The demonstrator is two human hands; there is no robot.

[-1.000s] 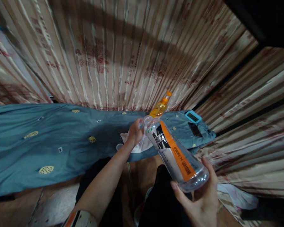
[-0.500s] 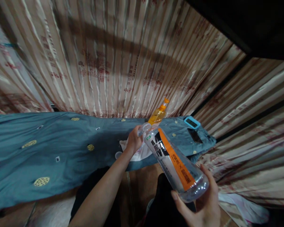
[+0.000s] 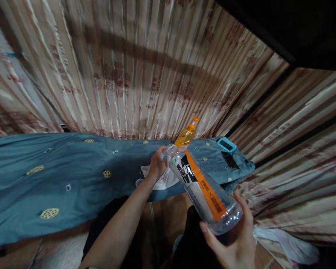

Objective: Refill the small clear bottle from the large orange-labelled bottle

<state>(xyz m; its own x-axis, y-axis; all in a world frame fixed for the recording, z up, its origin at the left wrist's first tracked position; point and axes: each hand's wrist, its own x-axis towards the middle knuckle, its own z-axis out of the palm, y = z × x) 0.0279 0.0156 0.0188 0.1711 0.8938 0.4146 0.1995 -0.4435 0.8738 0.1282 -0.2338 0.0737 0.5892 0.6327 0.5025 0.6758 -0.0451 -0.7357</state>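
1. Head view: gripping base of big clear bottle w/ R hand, thumb on near side, other fingers wrapped round far side, tips mostly hidden. Lying tilted between both hands, base nearest.
2. At bottle's neck: curling L hand fingers round small clear piece; exact pinch hidden, can't tell.
3. To do well, prob.: brace base w/ R, steady neck w/ L, avoid squeezing thin plastic, tip gently.
4. Left of bottle's neck, on teal cover: small clear cup. Under neck: white cloth.
5. Just beyond neck: amber pump bottle. Further right of bottle: dark flat slab, blue-framed device.
6. Behind bottle, farthest: pleated curtain.
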